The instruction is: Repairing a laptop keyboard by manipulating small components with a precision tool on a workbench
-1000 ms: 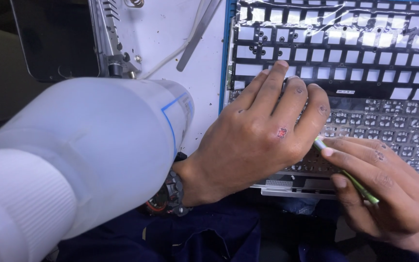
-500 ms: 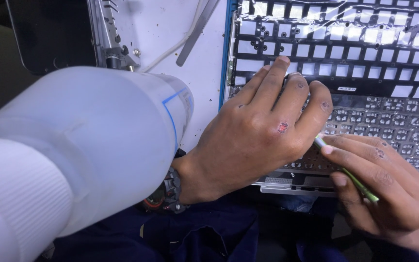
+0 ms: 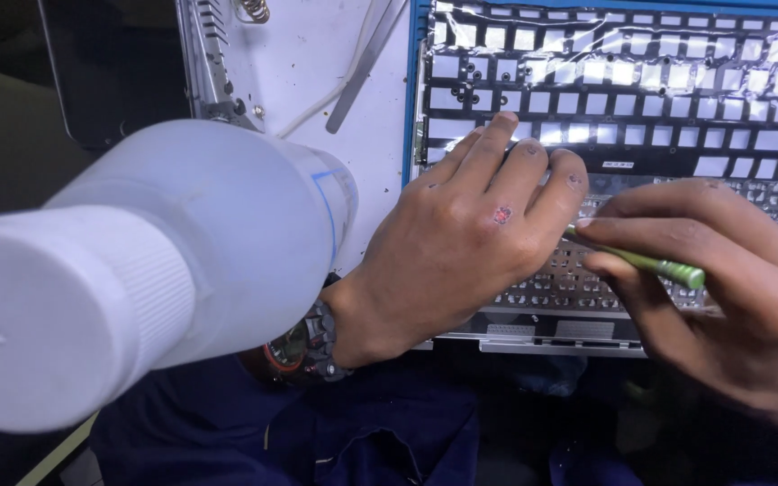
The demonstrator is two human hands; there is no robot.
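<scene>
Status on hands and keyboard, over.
Left hand flat on keyboard frame. Right hand gripping green tool, tip hidden behind left fingers. White bottle blocks left of view.

Lighting is uneven: bright overhead light glares off the keyboard backing film (image 3: 623, 81) and the white panel (image 3: 308, 63), while lower edge and left corner lie dark. The near white bottle (image 3: 128, 270) is blurred (out of focus); both hands are sharp.

A white work surface (image 3: 317, 72) lies under bright light, dark shadow at the left.
</scene>
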